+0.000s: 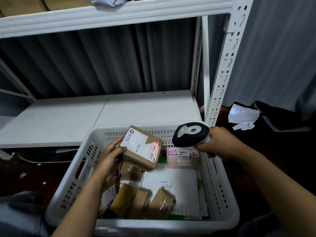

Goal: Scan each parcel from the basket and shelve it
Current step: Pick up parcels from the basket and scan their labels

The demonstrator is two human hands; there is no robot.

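Red scanner (190, 134) line on parcel (142, 149)

The left hand (109, 159) and right hand (220, 142) are bare, as are both forearms (80, 202) down to the picture's lower edge. Dark blue-grey trousers (18, 218), softly creased, cover the knees at both bottom corners.

Dim, bluish light; floor (25, 171) nearly black; wide-angle edge bending; slight blur
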